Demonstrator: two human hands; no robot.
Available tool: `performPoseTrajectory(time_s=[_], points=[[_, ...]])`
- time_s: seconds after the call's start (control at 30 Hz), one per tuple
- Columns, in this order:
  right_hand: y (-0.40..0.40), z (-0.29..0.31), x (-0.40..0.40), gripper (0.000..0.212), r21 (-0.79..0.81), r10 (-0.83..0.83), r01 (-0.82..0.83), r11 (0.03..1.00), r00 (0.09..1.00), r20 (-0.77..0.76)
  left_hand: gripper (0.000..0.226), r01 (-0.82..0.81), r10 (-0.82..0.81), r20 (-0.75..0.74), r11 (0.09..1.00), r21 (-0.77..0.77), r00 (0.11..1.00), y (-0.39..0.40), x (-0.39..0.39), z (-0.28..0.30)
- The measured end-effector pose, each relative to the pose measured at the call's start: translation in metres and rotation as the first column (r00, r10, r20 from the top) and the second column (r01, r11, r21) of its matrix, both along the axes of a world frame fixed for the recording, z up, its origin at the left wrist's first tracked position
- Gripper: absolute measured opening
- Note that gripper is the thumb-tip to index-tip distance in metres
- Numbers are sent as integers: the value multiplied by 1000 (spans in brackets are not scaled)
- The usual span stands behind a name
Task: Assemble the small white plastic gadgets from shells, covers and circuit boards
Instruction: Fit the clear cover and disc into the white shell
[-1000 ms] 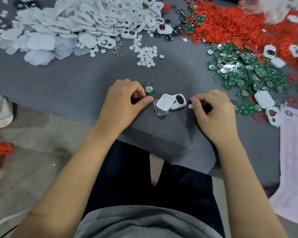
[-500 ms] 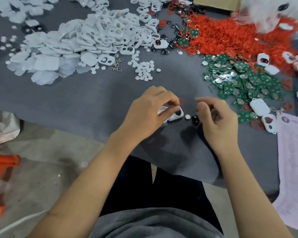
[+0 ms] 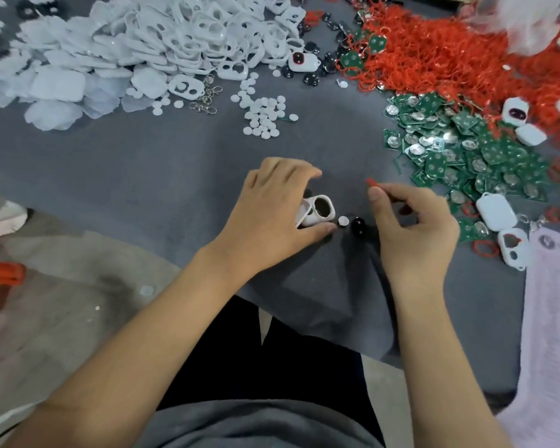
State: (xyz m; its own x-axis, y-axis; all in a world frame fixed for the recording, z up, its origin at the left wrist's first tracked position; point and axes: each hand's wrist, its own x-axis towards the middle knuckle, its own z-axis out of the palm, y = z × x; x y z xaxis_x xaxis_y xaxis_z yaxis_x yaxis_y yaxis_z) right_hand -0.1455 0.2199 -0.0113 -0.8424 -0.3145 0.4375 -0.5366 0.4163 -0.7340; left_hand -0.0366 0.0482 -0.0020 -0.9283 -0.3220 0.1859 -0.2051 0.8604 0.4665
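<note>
**White shell under the left hand, red piece in the right**

White plastic shell (image 3: 317,211) with a large rounded opening lies on the grey worktop (image 3: 143,169), tilted against a second white piece partly hidden under the left hand (image 3: 272,211). That hand arches over the shell with fingers curved: the thumb tip touches the shell's near edge, while the fingertips hang past its far side, and whether they press it cannot be told.

Just right of the shell sit a small white disc (image 3: 343,220) and, touching or nearly touching it, a glossy black button-like part (image 3: 358,226).

Right of those, the right hand (image 3: 414,227) is curled, thumb and forefinger pinching a small red piece (image 3: 370,181) that sticks out above the thumb tip, clear of the worktop.

Beyond the shell, far left, spreads a heap of white shells and covers (image 3: 162,37); a scatter of white discs (image 3: 262,116) lies straight beyond it. Far right of the shell, green circuit boards (image 3: 459,147) are piled, with a mass of red rings (image 3: 434,53) behind them and several closed white gadgets (image 3: 495,211) at the boards' edge.
</note>
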Motion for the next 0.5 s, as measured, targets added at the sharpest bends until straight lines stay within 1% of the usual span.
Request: performPoseTrajectory(time_s=[0.13,0.2,0.27,0.33,0.4,0.5], points=[[3,3,3,9,-3,26,-26,1000,1000,9,51,-1,1,-30,1000,-22,1000,0,-1,-1],[3,3,2,6,-5,31,-31,1000,999,13,46,1,-2,-56,1000,-16,998,1,-2,1],[3,3,2,6,-23,44,-44,999,999,17,43,3,1,-122,1000,28,992,3,-3,5],[4,3,4,8,-25,62,-62,998,998,14,43,-6,43,-254,990,143,966,7,-3,9],[3,4,5,9,-26,78,-78,997,997,-2,42,0,112,-356,954,299,928,9,-5,15],[3,5,5,7,-41,100,-100,994,995,-8,37,60,145,-393,884,464,908,9,-10,21]])
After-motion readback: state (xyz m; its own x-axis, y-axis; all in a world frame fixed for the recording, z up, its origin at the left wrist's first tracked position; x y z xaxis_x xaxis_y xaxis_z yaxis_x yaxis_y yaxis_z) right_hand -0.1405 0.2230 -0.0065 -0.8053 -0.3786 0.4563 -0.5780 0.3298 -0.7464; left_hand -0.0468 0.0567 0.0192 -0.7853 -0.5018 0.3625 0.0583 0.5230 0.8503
